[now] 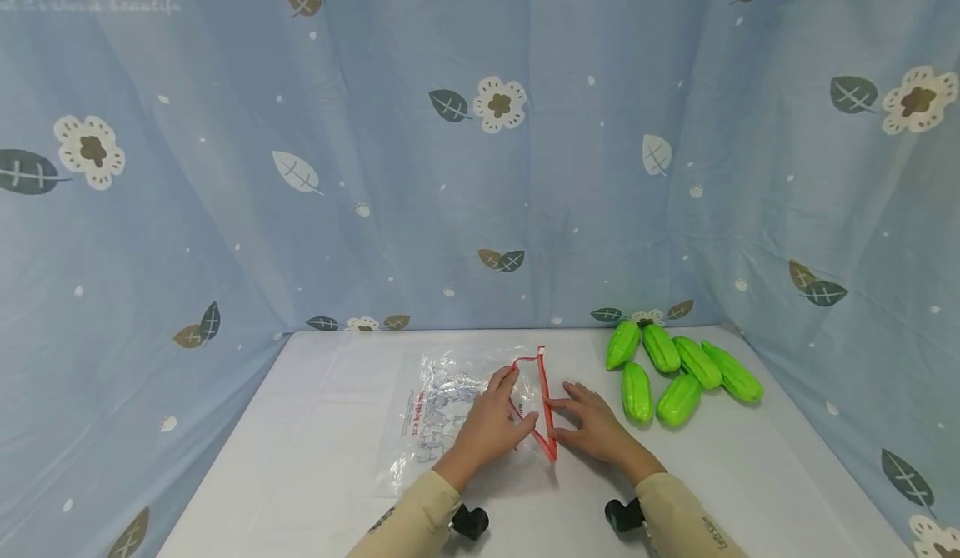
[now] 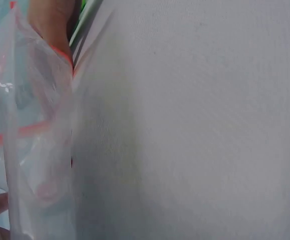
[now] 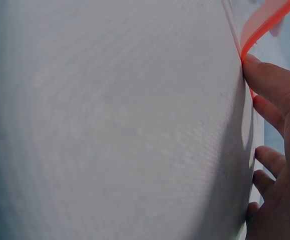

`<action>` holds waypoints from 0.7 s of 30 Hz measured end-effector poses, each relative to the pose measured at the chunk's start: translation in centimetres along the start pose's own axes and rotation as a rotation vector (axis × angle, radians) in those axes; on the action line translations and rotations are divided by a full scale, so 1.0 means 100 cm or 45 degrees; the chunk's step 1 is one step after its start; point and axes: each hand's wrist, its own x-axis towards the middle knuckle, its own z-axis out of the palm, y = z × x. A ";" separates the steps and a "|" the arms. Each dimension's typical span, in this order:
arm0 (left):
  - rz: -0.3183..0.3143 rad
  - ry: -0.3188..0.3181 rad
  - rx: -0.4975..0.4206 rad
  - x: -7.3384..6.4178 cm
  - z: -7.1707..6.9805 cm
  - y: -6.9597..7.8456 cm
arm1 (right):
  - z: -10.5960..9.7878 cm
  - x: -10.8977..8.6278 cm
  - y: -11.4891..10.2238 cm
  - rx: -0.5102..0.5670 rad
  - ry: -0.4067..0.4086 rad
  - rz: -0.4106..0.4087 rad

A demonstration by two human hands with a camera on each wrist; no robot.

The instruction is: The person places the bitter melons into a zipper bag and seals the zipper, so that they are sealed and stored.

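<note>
A clear plastic zip bag [image 1: 442, 416] with a red-orange rim and printed figures lies on the white table, its mouth toward the right and spread apart. My left hand [image 1: 491, 420] is over the mouth end and holds one side of the rim, thumb and forefinger set apart. At the other side of the rim, my right hand [image 1: 596, 425] has thumb and forefinger on the red strip [image 3: 265, 30], the remaining fingers low beside the table. Crinkled plastic [image 2: 39, 165] partly covers the left fingers in the left wrist view.
Several bright green, ridged vegetable-like pieces [image 1: 678, 400] lie to the right, beyond my right hand. The white table [image 1: 300, 450] is backed by a blue leaf-and-flower curtain [image 1: 420, 166]. Black wrist-worn mounts [image 1: 470, 522] hang close over the table's near side.
</note>
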 end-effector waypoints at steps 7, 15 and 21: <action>-0.041 0.019 -0.100 -0.003 -0.005 -0.008 | 0.001 0.001 0.000 -0.007 -0.007 0.012; -0.079 -0.119 -0.093 -0.005 -0.004 -0.010 | 0.002 0.000 0.002 0.020 -0.012 0.022; -0.117 -0.138 -0.070 -0.006 -0.005 -0.013 | 0.001 -0.001 0.003 0.021 -0.010 0.013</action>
